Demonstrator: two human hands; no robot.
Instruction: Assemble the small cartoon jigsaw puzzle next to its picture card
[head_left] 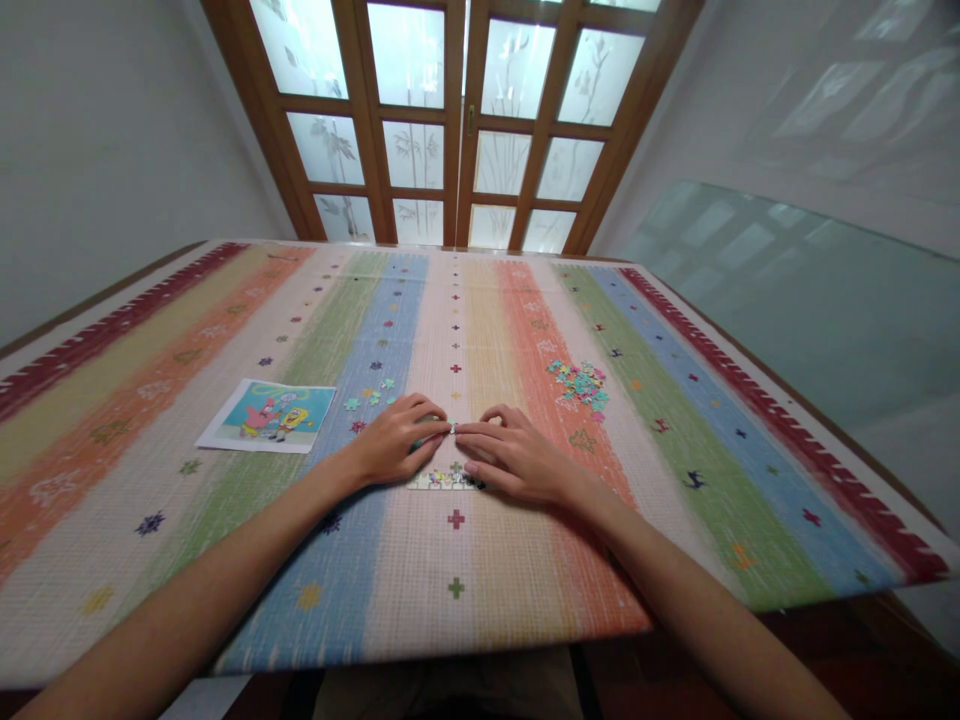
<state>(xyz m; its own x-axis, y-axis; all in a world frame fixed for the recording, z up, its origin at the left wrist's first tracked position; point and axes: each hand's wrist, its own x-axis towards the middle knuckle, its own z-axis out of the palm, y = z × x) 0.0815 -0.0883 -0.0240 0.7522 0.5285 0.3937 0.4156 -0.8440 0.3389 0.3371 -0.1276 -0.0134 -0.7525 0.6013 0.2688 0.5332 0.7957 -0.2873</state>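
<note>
My left hand (401, 438) and my right hand (517, 455) meet at the middle of the table, fingertips almost touching. Between them a small jigsaw puzzle piece (452, 428) shows, pinched by the fingers of both hands. Just below lies a joined strip of puzzle pieces (442, 480), its right end partly covered by my right thumb and palm. Beyond my left hand sit several loose green puzzle pieces (373, 397). Past my right hand is a heap of mixed puzzle pieces (581, 385). Which fingers bear most of the grip is too small to tell.
A printed cartoon picture (274, 415) lies flat on the left. The striped tablecloth (455, 620) covers the table, whose front edge runs close to my body. Wooden doors with glass panes (457, 120) stand behind the far edge, and a glass panel (795, 280) leans at the right.
</note>
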